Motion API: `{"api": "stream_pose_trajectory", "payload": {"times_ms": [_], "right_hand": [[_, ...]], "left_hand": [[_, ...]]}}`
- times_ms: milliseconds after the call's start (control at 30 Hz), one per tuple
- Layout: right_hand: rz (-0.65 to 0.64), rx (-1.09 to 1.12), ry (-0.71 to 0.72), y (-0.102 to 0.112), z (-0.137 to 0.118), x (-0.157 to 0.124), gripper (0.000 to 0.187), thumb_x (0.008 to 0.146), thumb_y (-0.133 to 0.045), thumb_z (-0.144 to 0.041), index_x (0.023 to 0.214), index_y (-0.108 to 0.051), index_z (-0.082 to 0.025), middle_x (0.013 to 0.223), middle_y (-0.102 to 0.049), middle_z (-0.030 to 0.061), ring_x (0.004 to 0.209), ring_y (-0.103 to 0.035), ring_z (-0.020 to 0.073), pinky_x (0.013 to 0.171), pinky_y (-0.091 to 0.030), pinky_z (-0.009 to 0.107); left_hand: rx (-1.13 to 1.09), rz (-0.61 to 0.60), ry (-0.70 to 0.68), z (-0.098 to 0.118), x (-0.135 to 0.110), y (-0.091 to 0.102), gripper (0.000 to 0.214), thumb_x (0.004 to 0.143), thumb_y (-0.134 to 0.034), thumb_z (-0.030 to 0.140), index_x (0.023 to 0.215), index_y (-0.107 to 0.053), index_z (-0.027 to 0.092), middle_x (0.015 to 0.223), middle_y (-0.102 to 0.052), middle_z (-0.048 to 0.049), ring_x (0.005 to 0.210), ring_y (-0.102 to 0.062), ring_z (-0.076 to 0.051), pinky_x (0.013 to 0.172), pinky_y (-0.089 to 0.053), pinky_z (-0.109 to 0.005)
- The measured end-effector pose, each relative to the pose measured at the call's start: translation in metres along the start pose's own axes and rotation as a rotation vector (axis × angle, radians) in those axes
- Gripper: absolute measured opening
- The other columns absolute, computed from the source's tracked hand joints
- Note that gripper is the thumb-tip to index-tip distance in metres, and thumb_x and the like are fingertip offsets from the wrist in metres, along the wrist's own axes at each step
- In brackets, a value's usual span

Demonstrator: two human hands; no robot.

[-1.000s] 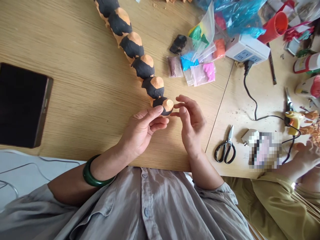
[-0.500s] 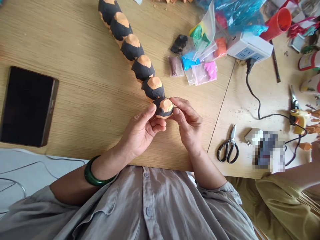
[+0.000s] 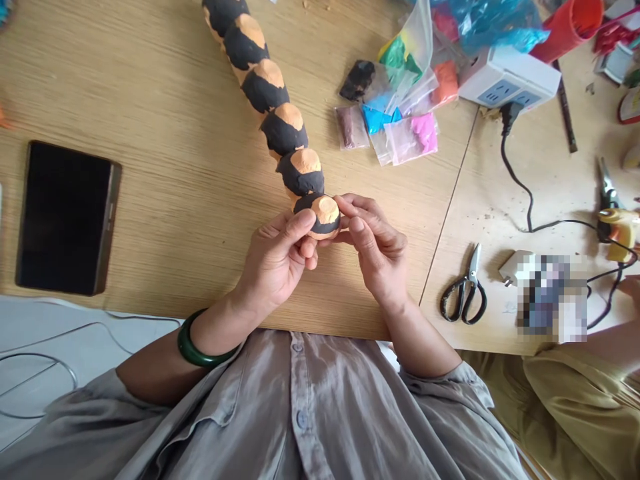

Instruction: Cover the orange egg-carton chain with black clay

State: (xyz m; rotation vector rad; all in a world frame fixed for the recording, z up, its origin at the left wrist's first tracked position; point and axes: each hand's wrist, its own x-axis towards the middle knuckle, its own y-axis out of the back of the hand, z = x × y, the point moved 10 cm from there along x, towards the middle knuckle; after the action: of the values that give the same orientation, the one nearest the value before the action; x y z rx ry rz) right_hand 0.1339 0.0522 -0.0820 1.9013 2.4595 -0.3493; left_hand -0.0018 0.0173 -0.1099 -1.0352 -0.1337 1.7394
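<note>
A long chain of rounded orange lumps, each partly covered in a rough black clay-like layer, forms a segmented clay model [image 3: 284, 127] on the table. My left hand [image 3: 273, 263] grips its nearest segment, thumb on the black layer and fingers curled beneath. My right hand [image 3: 380, 257] is at the right side of that same segment, with the index fingertip against its edge and the thumb bent close by. The end segment has a bare, flattened orange knob facing up. Its underside is hidden by my fingers.
Small bags of coloured clay [image 3: 413, 137] lie beyond my right hand, beside a white power strip [image 3: 507, 77] with a plugged-in cable. Black-handled scissors [image 3: 464, 293] and a white adapter [image 3: 516, 267] are to the right. A dark tablet [image 3: 65, 217] lies left. Another person's arm [image 3: 607, 363] rests at lower right.
The view has shifted slightly. Both hands stay at the end segment; the left fingers are curled in closer under it, and the left thumb lies further over its black layer.
</note>
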Motion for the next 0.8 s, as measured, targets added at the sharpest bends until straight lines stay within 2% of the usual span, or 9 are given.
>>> {"api": "stream_pose_trajectory", "payload": {"times_ms": [133,267,400,500,667,800], "right_hand": [[-0.007,0.001,-0.04,-0.002,0.004,-0.001,0.039,0.099,-0.073,-0.065,0.12,-0.088,-0.036,0.139,-0.07,0.007,0.119,-0.078,0.0296,0.087,-0.077,0.049],[-0.004,0.043,-0.04,-0.002,0.006,0.001,0.036,0.099,-0.074,-0.064,0.118,-0.088,-0.037,0.139,-0.071,0.0058,0.117,-0.079,0.0284,0.087,-0.077,0.047],[0.013,0.043,-0.051,0.0,0.008,0.001,0.037,0.099,-0.073,-0.065,0.12,-0.088,-0.037,0.14,-0.071,0.0054,0.118,-0.078,0.0284,0.088,-0.077,0.048],[0.023,0.021,-0.035,0.002,0.005,0.0,0.036,0.101,-0.072,-0.064,0.121,-0.087,-0.039,0.141,-0.071,0.0054,0.12,-0.078,0.029,0.088,-0.078,0.049],[0.032,-0.017,-0.034,0.001,0.001,-0.001,0.037,0.1,-0.073,-0.063,0.12,-0.088,-0.037,0.139,-0.072,0.007,0.127,-0.075,0.0305,0.09,-0.078,0.047],[0.021,0.019,-0.047,-0.002,0.0,-0.002,0.039,0.096,-0.077,-0.065,0.118,-0.089,-0.036,0.136,-0.073,0.0069,0.119,-0.078,0.0292,0.088,-0.079,0.047]], "left_hand": [[0.042,0.048,-0.053,0.006,-0.001,0.003,0.046,0.089,-0.093,0.036,0.066,-0.056,0.019,0.053,-0.051,0.0074,0.04,-0.048,-0.004,0.038,-0.038,-0.016],[0.025,-0.005,-0.107,0.005,0.001,0.003,0.043,0.09,-0.091,0.033,0.066,-0.058,0.018,0.054,-0.053,0.0069,0.043,-0.051,-0.004,0.041,-0.043,-0.015],[0.007,-0.082,-0.135,0.003,0.003,-0.003,0.047,0.083,-0.095,0.051,0.068,-0.064,0.018,0.055,-0.056,0.0055,0.047,-0.054,-0.006,0.042,-0.046,-0.016],[0.005,-0.083,-0.129,0.003,0.002,-0.004,0.054,0.074,-0.099,0.061,0.069,-0.066,0.019,0.056,-0.057,0.0053,0.046,-0.05,-0.006,0.042,-0.046,-0.018],[0.067,-0.035,-0.077,0.003,0.001,-0.002,0.05,0.074,-0.102,0.043,0.064,-0.058,0.02,0.052,-0.045,0.0082,0.043,-0.043,-0.003,0.04,-0.041,-0.017],[0.091,-0.02,-0.166,0.012,-0.002,-0.001,0.047,0.07,-0.104,0.043,0.065,-0.063,0.021,0.049,-0.043,0.0093,0.041,-0.037,-0.004,0.037,-0.035,-0.019]]}}
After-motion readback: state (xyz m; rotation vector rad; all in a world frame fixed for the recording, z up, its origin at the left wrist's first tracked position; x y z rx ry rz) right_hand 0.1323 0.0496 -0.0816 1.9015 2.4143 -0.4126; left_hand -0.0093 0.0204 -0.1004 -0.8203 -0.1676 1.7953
